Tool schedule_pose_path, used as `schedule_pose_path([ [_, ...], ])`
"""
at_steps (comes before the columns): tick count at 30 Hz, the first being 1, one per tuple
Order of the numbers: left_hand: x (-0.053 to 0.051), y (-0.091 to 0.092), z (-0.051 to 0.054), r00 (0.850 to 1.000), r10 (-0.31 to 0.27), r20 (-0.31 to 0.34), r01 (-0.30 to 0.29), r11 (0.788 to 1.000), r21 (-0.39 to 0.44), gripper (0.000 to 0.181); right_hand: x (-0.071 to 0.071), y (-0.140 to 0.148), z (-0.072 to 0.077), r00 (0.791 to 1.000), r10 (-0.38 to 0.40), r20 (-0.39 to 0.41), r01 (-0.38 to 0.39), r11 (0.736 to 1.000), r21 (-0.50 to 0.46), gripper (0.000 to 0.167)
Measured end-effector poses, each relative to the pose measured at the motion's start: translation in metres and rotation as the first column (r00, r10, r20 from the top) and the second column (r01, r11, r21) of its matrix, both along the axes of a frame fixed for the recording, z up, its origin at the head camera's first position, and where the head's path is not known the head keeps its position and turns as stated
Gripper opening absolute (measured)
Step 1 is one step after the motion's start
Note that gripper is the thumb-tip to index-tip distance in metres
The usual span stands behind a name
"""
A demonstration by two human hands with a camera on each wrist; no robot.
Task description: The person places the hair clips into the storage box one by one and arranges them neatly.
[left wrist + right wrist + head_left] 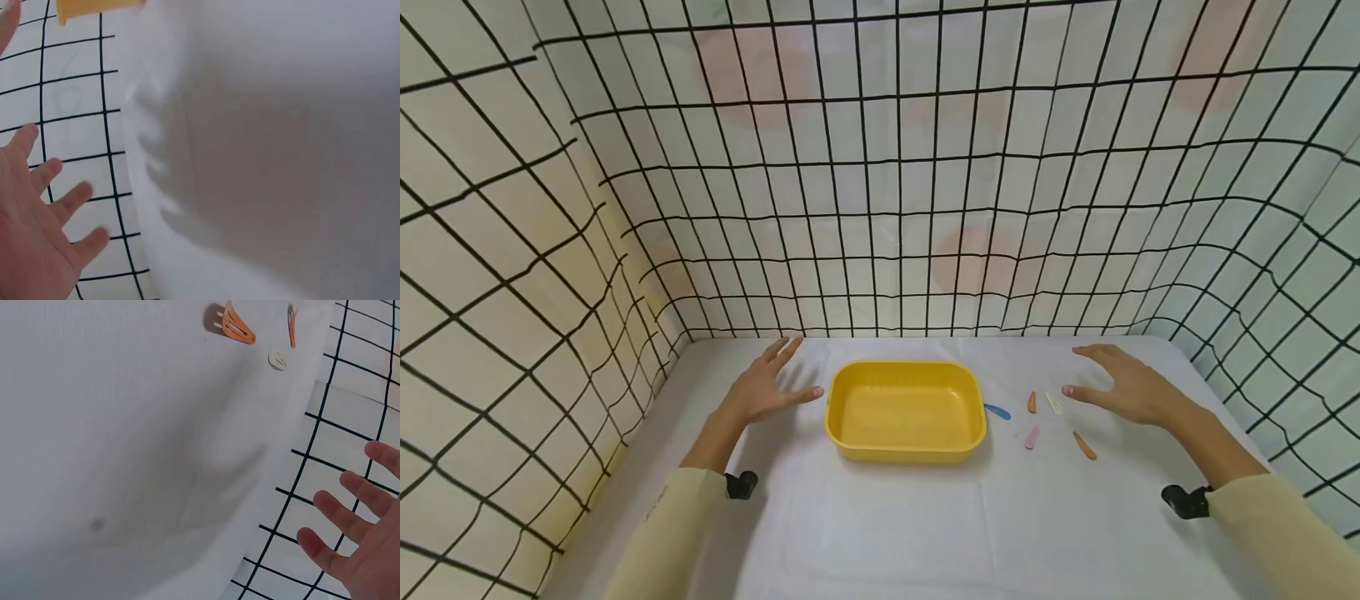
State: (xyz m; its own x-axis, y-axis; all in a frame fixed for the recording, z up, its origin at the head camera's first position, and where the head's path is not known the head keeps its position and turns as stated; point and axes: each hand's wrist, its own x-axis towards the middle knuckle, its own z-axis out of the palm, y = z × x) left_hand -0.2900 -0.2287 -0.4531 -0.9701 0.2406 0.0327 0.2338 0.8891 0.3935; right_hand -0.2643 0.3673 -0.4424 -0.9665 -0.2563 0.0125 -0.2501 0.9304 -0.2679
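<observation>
A yellow basin stands on the white-covered table between the two hands. My left hand hovers to its left, fingers spread, holding nothing. Out to the right, my right hand is held above the table with its fingers extended and nothing in them. Between it and the basin lie several small hair clips: a blue clip by the basin's rim, a small orange clip, a white clip, a pink clip and a longer orange clip. The right wrist view shows one orange clip closer.
A black wire grid over white cloth rises along the back and both sides of the table. Each wrist carries a small black camera, such as the left wrist camera.
</observation>
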Motion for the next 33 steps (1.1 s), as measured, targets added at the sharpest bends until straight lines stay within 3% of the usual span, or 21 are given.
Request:
schedule_pose_path([
  [7, 0.006, 0.009, -0.011, 0.997, -0.018, 0.074, 0.006, 0.988, 0.154, 0.108, 0.005, -0.001, -0.013, 1.0, 0.005, -0.004, -0.005, 0.998, -0.066, 0.083],
  [18, 0.009, 0.028, -0.026, 0.996, -0.053, 0.069, 0.033, 0.964, 0.264, 0.075, 0.009, -0.006, -0.032, 1.0, 0.011, 0.008, -0.01, 0.988, -0.152, 0.07],
  [27, 0.018, 0.033, -0.032, 0.995, -0.093, 0.041, 0.073, 0.933, 0.353, 0.063, 0.003, -0.023, -0.046, 0.999, -0.031, 0.011, 0.033, 0.973, -0.229, 0.066],
  [33, 0.021, 0.041, -0.038, 0.991, -0.114, 0.068, 0.072, 0.892, 0.446, 0.065, 0.002, -0.027, -0.052, 0.998, -0.058, 0.005, 0.058, 0.973, -0.225, 0.061],
])
